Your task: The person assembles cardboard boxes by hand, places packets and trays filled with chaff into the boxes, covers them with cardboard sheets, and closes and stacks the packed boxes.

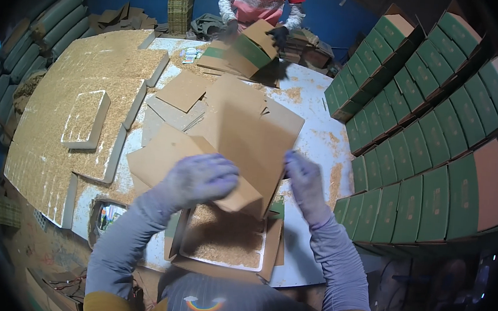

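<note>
A partly folded brown cardboard carton (250, 142) stands tilted before me. My left hand (201, 178), in a pale purple-stained glove, grips its folded near flap. At the carton's right edge is my right hand (306, 177), its fingers curled and blurred; whether they pinch the board is unclear. Just below, nearer my body, an open carton (276, 250) holds a white tray (223, 263) filled with wood shavings or similar crumbly material (219, 252). The tilted carton covers the far end of that tray.
Filled trays (76, 58) crowd the left of the white table (161, 260), one tray (87, 116) on top. Green cartons (412, 203) are stacked along the right. Loose cardboard sheets (181, 91) lie ahead. Across the table a co-worker (260, 7) handles another carton (253, 50).
</note>
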`<state>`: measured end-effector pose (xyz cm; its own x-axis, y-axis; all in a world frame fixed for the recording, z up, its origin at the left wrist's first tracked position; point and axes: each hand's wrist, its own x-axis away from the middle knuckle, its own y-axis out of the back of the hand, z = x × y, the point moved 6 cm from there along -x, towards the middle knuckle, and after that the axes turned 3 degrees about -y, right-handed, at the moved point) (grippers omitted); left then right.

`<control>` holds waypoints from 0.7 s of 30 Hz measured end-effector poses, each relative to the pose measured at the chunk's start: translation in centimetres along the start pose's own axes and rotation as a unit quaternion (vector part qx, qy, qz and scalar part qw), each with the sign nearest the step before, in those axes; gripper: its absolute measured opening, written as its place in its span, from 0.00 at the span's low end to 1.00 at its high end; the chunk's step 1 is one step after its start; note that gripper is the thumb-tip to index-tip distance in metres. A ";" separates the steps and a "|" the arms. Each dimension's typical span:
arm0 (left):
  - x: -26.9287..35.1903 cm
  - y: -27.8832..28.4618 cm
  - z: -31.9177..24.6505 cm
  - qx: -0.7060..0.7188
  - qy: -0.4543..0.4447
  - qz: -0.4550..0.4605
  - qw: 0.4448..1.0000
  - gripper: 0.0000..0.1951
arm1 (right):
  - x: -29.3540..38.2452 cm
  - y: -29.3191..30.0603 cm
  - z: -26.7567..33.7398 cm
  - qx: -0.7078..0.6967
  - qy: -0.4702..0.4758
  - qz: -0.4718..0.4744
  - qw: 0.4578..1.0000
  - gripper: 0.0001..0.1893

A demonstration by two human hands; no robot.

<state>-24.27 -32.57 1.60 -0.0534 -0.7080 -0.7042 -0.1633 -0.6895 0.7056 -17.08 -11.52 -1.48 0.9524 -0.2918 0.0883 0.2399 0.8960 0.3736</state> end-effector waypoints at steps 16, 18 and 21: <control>21.1 8.8 10.8 0.110 0.515 -0.322 0.786 0.07 | 0.5 12.5 -12.7 0.076 -0.041 -0.356 0.930 0.32; 18.8 9.8 10.1 0.116 0.456 -0.286 0.835 0.08 | -0.3 10.2 -6.3 0.405 0.088 -0.376 0.829 0.41; 14.1 9.2 8.6 0.163 0.418 -0.212 0.868 0.10 | -2.3 2.1 2.8 0.398 0.395 -0.264 0.785 0.48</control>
<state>-35.00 -47.61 -2.49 0.7909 -0.3589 -0.4957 -0.2709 -0.9316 0.2423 -19.33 -9.87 1.74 0.6552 0.0283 -0.7549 0.7458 0.1354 0.6523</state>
